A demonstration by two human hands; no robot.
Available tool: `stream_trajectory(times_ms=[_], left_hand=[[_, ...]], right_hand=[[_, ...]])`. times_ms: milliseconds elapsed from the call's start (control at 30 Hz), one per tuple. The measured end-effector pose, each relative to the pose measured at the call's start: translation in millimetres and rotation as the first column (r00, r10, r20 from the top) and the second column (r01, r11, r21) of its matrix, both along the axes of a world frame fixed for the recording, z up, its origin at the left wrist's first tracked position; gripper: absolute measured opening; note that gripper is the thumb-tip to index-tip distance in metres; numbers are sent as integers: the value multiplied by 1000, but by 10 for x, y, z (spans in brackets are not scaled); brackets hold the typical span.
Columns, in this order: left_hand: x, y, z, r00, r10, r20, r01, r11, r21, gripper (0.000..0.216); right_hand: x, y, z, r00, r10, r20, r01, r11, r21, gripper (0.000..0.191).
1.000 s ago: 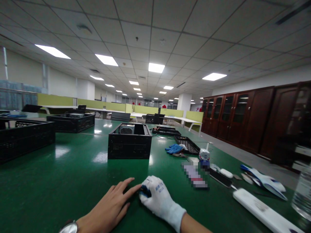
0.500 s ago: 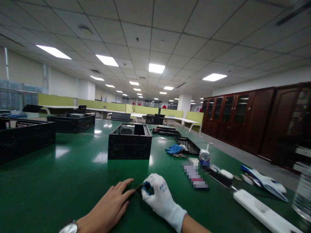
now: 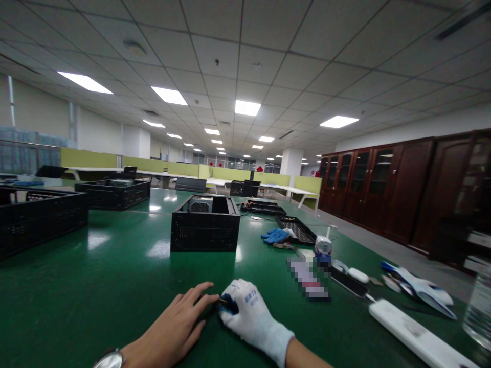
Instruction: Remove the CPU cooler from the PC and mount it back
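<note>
My right hand wears a white glove with a blue palm. Its thumb and fingers are closed on a small thin dark piece, mostly hidden by the glove, so its kind is unclear. Beside it, my left hand is bare and open, palm down low over the green tabletop, with its fingers stretched toward the glove. One of its fingertips reaches the exposed end of the piece; whether it presses on it I cannot tell. A black computer case with a power supply inside stands beyond both hands.
Two more black cases, one nearer and one farther, sit at left. Toward the right lie a blue glove, a black perforated panel, a blurred-out flat item, a phone, a white power strip and a clear bottle.
My gloved right hand has shifted slightly left and down, its fingers closing further round the small piece. My left fingertips have edged right, nearer the glove. Less of the piece shows.
</note>
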State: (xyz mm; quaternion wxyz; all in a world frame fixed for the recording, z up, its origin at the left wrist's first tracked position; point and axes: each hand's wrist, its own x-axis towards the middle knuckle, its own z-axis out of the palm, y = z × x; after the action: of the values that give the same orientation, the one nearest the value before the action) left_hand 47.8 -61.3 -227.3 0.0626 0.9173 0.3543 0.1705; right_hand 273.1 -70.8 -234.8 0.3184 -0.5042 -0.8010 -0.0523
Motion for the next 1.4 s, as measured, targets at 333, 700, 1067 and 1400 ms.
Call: stream_trajectory(times_ms=[333, 700, 1067, 1400], left_hand=[[-26, -3, -16, 996, 2, 95, -7, 999, 44, 50], [-26, 22, -59, 1000, 6, 22, -7, 999, 31, 70], [-12, 7, 0, 999, 32, 4, -32, 999, -2, 60], [-6, 20, -19, 999, 22, -49, -21, 1000, 18, 72]], right_hand=[[7, 18, -31, 997, -37, -69, 46, 991, 126, 12], [-14, 22, 15, 999, -5, -34, 4, 1000, -29, 11], [10, 32, -21, 995, -93, -46, 97, 992, 82, 12], [0, 16, -6, 998, -60, -19, 60, 998, -23, 14]])
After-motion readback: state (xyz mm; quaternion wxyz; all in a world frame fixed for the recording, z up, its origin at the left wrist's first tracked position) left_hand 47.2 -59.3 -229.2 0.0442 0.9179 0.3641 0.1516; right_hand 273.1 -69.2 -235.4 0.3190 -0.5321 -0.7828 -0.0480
